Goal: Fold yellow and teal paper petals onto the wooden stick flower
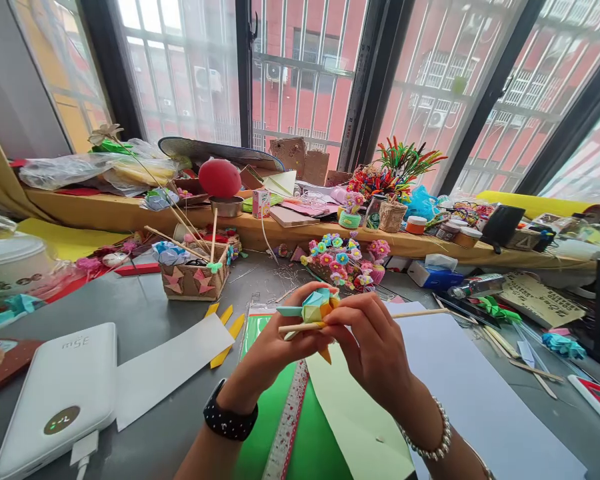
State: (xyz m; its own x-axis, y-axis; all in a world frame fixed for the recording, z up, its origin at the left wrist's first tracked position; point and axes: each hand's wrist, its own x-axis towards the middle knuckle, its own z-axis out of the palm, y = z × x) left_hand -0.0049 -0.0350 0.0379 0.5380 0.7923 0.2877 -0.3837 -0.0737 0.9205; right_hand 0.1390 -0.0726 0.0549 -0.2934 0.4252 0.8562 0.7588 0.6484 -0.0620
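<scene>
My left hand (266,352) is closed around a folded paper flower (312,308) in light blue and pale yellow with orange-yellow pieces. A thin wooden stick (420,313) runs sideways across both hands, its near end showing by the left fingers. The right hand (380,350) pinches the flower's orange-yellow part close to the stick; its fingertips partly hide what they grip. Beneath the hands lie a green mat (260,400), a patterned ruler (291,417) and a pale green paper sheet (355,413).
A white power bank (55,400) with a cable sits at left, beside a white paper strip (175,373) and yellow paper pieces (229,343). Further back stand a cardboard box (195,281) holding sticks and a cluster of colourful flowers (343,260). White paper (460,373) lies at right.
</scene>
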